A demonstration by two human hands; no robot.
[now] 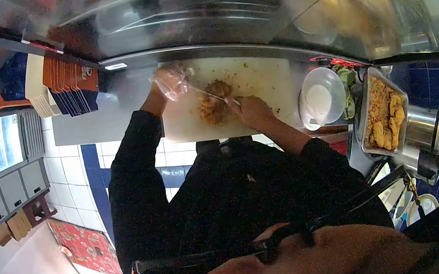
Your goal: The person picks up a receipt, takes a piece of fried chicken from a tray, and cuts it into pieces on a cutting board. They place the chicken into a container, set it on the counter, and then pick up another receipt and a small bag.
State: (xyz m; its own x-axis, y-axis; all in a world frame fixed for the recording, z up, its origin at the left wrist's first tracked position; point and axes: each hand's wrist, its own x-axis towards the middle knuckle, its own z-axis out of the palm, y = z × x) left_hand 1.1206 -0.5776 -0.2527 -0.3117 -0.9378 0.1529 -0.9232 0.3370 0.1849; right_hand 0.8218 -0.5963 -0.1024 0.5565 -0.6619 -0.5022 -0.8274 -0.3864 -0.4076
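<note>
1. The chopped food [216, 111] lies just left of my right hand [255, 113], on the cutting board [267, 73].
2. Beyond that hand, bare board gives open room up to its far and right edges; the near edge passes under my wrist.
3. My right fingers are wrapped round the handle of the knife [207, 93].
4. My plastic-gloved left hand [172, 82] is at the blade's other end; I can't tell how spread it is.
5. Right of my right hand, past the board, sits a pale bowl [320, 97].
</note>
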